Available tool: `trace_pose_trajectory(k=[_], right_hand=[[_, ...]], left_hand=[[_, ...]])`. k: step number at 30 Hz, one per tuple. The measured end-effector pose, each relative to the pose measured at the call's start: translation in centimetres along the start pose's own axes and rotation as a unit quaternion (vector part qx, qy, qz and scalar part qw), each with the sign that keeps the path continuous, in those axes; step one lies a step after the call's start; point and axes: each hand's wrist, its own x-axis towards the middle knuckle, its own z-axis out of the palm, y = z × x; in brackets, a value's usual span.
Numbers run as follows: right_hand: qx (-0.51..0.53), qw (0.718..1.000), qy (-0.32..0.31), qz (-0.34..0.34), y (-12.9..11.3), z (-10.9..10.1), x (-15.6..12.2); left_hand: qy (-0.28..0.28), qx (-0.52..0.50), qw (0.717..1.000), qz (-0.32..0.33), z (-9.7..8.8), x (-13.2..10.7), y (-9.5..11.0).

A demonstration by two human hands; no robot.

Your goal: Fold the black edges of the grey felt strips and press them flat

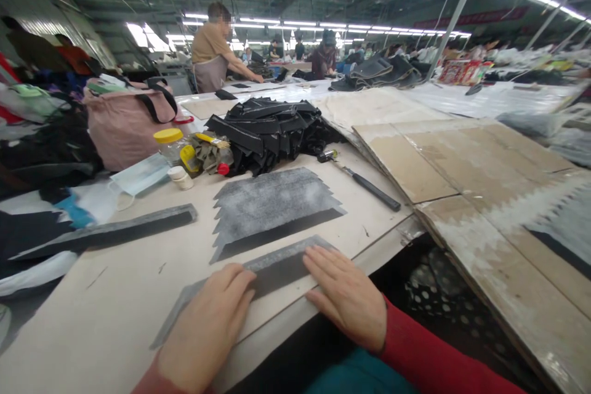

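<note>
A long dark strip of material (277,271) with a greyish far edge lies along the near side of the table in front of me. My left hand (210,314) rests across its left part, fingers together and lightly bent on top. Toward the strip's right end, my right hand (344,292) lies with fingers stretched out flat and thumb apart. Just beyond my hands is a fanned layer of similar strips (272,203), overlapped, with whitish-grey upper surfaces and stepped ends. Another single strip (124,228) lies to the left.
A heap of black strips (272,126) stands at the back. Nearby are a black-handled tool (373,191), a yellow-lidded jar (168,141), a small white bottle (180,177), a face mask (141,173) and a pink bag (129,123). Cardboard (462,166) slopes at right. A co-worker (212,52) stands beyond.
</note>
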Motion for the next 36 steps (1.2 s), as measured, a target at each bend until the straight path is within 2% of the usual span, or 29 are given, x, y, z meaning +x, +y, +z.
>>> trace_pose_trajectory(k=[4, 7, 10, 14, 17, 20, 27, 36], right_hand=[[-0.030, 0.996, 0.039, 0.074, 3.0, -2.1, -1.2], [-0.037, 0.991, 0.067, 0.106, 4.5, -2.7, -1.2], [-0.043, 0.991, 0.067, 0.109, 4.7, -2.6, -0.7], [-0.051, 0.992, 0.048, 0.105, 3.9, -2.2, -0.2], [-0.045, 0.992, 0.036, 0.116, 3.6, -2.0, -0.1], [0.004, 0.992, 0.019, 0.128, 4.0, -1.9, 0.0], [0.084, 0.986, 0.025, 0.141, 4.1, -1.4, 0.4], [0.074, 0.992, 0.040, 0.090, 4.1, -0.8, 0.4]], left_hand=[[-0.033, 0.045, 0.998, 0.012, -0.8, 0.3, 0.7], [-0.013, 0.062, 0.996, 0.055, -1.5, 1.3, 2.3], [0.020, 0.023, 0.992, 0.121, -1.6, 3.3, 4.7], [0.010, -0.045, 0.983, 0.180, 0.2, 6.4, 6.6], [0.004, -0.061, 0.982, 0.181, 1.9, 7.6, 6.6], [0.002, -0.064, 0.982, 0.177, 2.7, 7.8, 6.3], [-0.013, -0.076, 0.983, 0.165, 2.0, 7.8, 6.3], [-0.032, -0.098, 0.983, 0.152, 1.8, 8.0, 6.4]])
